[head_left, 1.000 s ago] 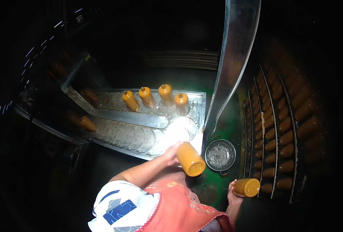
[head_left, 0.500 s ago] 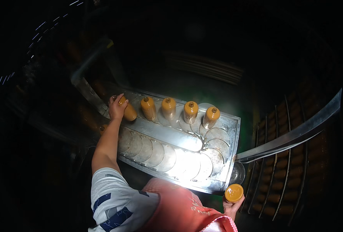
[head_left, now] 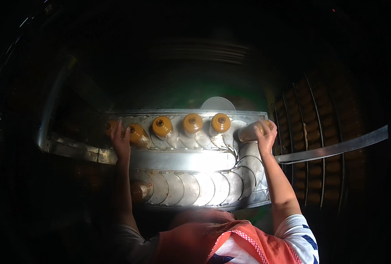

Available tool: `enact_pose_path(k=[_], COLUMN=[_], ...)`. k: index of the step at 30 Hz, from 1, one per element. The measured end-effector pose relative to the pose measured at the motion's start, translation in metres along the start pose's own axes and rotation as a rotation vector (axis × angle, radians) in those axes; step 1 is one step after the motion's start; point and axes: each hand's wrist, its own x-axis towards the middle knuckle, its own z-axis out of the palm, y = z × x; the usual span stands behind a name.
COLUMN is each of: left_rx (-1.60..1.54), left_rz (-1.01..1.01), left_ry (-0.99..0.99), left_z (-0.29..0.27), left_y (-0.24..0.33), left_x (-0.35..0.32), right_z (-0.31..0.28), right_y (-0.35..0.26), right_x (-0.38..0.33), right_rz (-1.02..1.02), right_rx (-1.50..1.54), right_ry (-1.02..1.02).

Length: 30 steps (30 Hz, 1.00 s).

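Note:
At the far right corner of a metal plate conveyor [head_left: 195, 161], my right hand [head_left: 266, 137] grips an amber bottle [head_left: 249, 133] whose paler end rests on or just over the crescent plates. My left hand [head_left: 121, 137] is at the far left, its fingers apart between a dim amber bottle [head_left: 110, 127] and a leaning amber bottle [head_left: 139, 135]. Whether it touches either is hard to tell. Three more amber bottles [head_left: 162, 126], [head_left: 192, 123], [head_left: 221, 123] stand neck up along the far run. On the near run, a shadowed brown bottle [head_left: 139, 192] appears at the left.
To the right, a dark rack [head_left: 321, 145] holds rows of amber bottles behind thin metal bars. A metal rail [head_left: 336, 147] reaches out from the conveyor's right end, and another rail [head_left: 74, 148] lies at its left. A pale round disc [head_left: 218, 104] sits beyond the far edge.
My right hand has carried its bottle from the near right up to the conveyor's far right corner. My left hand has come off the bottle it held. The view has turned.

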Motion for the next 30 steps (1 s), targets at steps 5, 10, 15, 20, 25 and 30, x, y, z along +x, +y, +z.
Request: enact_pose_path(k=[5, 10, 15, 20, 25, 30], left_rx=[0.061, -0.038, 0.142, 0.120, -0.449, -0.912], left_rz=[-0.098, -0.180, -0.167, -0.110, 0.043, -0.026], left_ry=[-0.103, -0.012, -0.145, 0.122, 0.209, -0.475], left_z=[-0.005, -0.013, -0.011, -0.040, -0.031, 0.078], left_y=[-0.040, -0.105, -0.149, -0.131, 0.042, 0.350], left_x=[0.012, 0.042, 0.063, 0.067, -0.026, -0.241], right_z=[0.083, 0.090, 0.036, -0.075, -0.232, -0.363], right_y=[-0.017, -0.056, -0.096, -0.072, 0.028, 0.146], right_x=[-0.005, -0.027, -0.070, -0.146, -0.240, -0.264], right_rz=[-0.006, -0.178, -0.161, 0.193, 0.349, 0.401], right_rx=[0.048, -0.016, 0.106, 0.385, 0.125, 0.096], right_ry=[-0.117, -0.250, -0.417, -0.366, 0.006, 0.285])
